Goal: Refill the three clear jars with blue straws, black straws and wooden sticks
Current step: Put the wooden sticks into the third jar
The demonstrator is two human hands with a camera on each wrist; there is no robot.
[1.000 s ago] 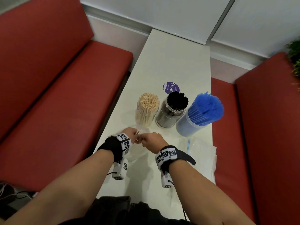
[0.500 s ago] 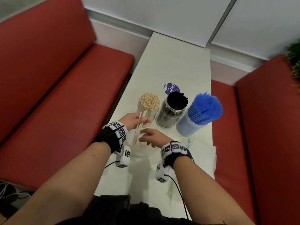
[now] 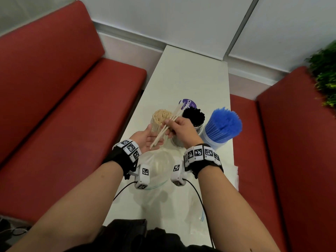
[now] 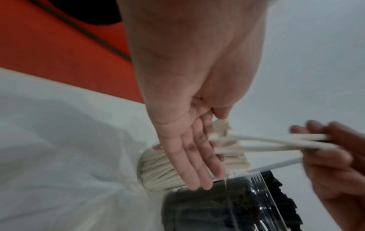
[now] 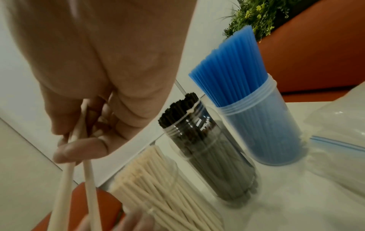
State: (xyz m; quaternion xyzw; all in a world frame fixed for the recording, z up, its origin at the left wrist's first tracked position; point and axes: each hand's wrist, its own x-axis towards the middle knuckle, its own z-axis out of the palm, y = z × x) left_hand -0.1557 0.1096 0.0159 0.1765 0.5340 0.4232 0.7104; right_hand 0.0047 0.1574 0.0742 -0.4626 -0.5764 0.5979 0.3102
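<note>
Three clear jars stand in a row on the white table (image 3: pixel 181 77): wooden sticks (image 3: pixel 161 117) on the left, black straws (image 3: pixel 194 115) in the middle, blue straws (image 3: pixel 226 123) on the right. My right hand (image 3: pixel 174 127) pinches a few loose wooden sticks (image 3: pixel 164 130), slanted just above and in front of the stick jar (image 5: pixel 168 179). My left hand (image 3: pixel 149 138) lies open, palm up, under their lower ends, fingers (image 4: pixel 191 159) straight beside the stick jar (image 4: pixel 156 170). The black jar (image 5: pixel 207 148) and blue jar (image 5: pixel 260 121) stand untouched.
A limp clear plastic bag (image 3: pixel 160 168) lies on the table below my wrists, and another zip bag (image 5: pixel 335 140) lies to the right. A purple round label (image 3: pixel 189 103) sits behind the jars. Red benches (image 3: pixel 63 106) flank the narrow table; a green plant (image 3: pixel 325 77) is at far right.
Both hands rose from the plastic bag to the stick jar. The loose sticks passed from my left hand to my right, and the left hand opened beneath them.
</note>
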